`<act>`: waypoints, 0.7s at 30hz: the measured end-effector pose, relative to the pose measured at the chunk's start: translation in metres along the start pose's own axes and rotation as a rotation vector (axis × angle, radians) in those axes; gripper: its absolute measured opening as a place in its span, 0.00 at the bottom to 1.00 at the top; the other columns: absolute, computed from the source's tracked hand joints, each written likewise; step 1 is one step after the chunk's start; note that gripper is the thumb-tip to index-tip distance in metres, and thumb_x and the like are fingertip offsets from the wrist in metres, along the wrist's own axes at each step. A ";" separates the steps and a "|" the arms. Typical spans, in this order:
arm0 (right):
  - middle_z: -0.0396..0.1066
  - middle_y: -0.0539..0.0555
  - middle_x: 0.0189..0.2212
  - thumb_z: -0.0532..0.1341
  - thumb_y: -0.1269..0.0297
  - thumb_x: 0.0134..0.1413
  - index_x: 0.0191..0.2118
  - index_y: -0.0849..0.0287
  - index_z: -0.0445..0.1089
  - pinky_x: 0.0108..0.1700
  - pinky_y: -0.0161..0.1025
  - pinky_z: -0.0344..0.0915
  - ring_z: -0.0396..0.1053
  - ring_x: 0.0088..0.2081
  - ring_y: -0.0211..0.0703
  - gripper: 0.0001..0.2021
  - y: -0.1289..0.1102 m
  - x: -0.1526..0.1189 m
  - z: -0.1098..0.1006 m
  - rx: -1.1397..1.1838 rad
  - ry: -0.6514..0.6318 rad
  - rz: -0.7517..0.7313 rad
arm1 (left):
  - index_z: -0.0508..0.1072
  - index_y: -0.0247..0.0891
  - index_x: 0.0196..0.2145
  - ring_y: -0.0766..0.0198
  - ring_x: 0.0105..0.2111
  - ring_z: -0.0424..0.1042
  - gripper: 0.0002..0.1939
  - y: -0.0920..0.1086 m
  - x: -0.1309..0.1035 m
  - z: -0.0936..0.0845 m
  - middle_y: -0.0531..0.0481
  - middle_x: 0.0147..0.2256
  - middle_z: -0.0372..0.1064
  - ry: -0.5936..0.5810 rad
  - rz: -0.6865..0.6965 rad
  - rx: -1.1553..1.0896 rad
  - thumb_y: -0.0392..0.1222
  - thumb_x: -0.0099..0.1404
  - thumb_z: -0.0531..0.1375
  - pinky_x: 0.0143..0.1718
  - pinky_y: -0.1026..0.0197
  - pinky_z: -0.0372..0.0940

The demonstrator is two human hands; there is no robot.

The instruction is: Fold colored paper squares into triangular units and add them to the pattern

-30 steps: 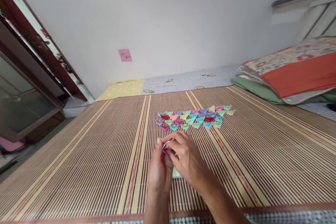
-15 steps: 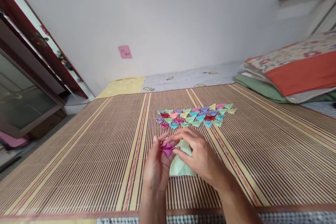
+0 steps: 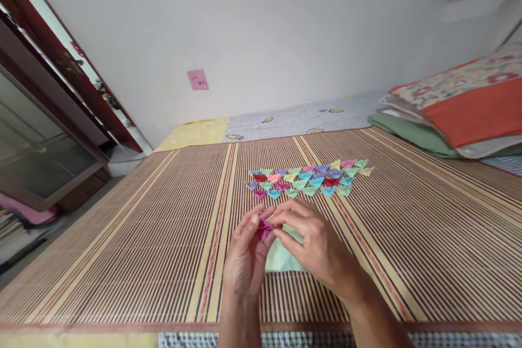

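Magenta paper, folded small, sat above the mat, nearer its front edge than its back.
We gripped its left side with our left hand and pinched its right tip with our right hand. It looked light and easily creased, so best held by its folded ends. Folded papers lay in rows toward the mat's back edge; no container showed.

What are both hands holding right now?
Left hand: closed, holding the magenta paper.
Right hand: closed, pinching the right tip of that paper.
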State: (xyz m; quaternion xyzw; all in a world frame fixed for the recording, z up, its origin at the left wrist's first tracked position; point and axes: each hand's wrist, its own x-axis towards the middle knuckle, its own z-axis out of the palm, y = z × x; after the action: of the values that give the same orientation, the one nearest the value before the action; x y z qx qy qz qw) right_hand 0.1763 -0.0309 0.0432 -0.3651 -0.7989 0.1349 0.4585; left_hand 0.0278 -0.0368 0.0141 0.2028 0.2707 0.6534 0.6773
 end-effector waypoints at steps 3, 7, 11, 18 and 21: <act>0.76 0.53 0.39 0.66 0.80 0.60 0.37 0.58 0.75 0.48 0.48 0.70 0.72 0.44 0.48 0.09 -0.001 0.000 0.003 -0.024 -0.008 0.009 | 0.83 0.32 0.41 0.58 0.40 0.80 0.15 0.002 0.000 0.000 0.40 0.41 0.82 0.016 -0.018 0.011 0.34 0.55 0.75 0.41 0.62 0.75; 0.75 0.52 0.38 0.65 0.78 0.61 0.37 0.57 0.75 0.48 0.48 0.70 0.72 0.43 0.48 0.08 0.000 -0.001 0.008 -0.046 -0.006 0.009 | 0.83 0.31 0.40 0.63 0.35 0.79 0.17 0.002 0.001 -0.002 0.42 0.39 0.82 0.050 -0.023 0.018 0.33 0.52 0.76 0.39 0.64 0.76; 0.75 0.53 0.36 0.65 0.77 0.62 0.37 0.57 0.75 0.47 0.47 0.70 0.72 0.42 0.48 0.07 0.001 -0.001 0.012 -0.057 -0.010 0.005 | 0.84 0.31 0.40 0.65 0.33 0.78 0.17 0.002 0.001 -0.002 0.44 0.35 0.81 0.057 -0.025 0.030 0.35 0.51 0.77 0.37 0.66 0.75; 0.74 0.55 0.40 0.63 0.79 0.63 0.41 0.59 0.75 0.49 0.49 0.70 0.71 0.45 0.49 0.08 -0.004 0.000 0.015 -0.087 -0.029 -0.063 | 0.83 0.33 0.39 0.64 0.35 0.78 0.18 0.003 -0.001 0.001 0.46 0.36 0.79 0.082 -0.001 0.106 0.40 0.50 0.78 0.37 0.66 0.74; 0.73 0.56 0.40 0.62 0.81 0.63 0.39 0.60 0.74 0.48 0.50 0.71 0.70 0.45 0.50 0.09 -0.005 -0.001 0.015 -0.149 -0.061 -0.071 | 0.82 0.33 0.39 0.64 0.35 0.78 0.19 0.002 -0.001 -0.001 0.46 0.35 0.79 0.093 0.033 0.157 0.42 0.51 0.78 0.37 0.65 0.73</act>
State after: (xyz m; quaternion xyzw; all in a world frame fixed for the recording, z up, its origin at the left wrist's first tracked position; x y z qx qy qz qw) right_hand 0.1620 -0.0330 0.0377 -0.3655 -0.8328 0.0699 0.4099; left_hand 0.0258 -0.0373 0.0150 0.2290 0.3488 0.6501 0.6351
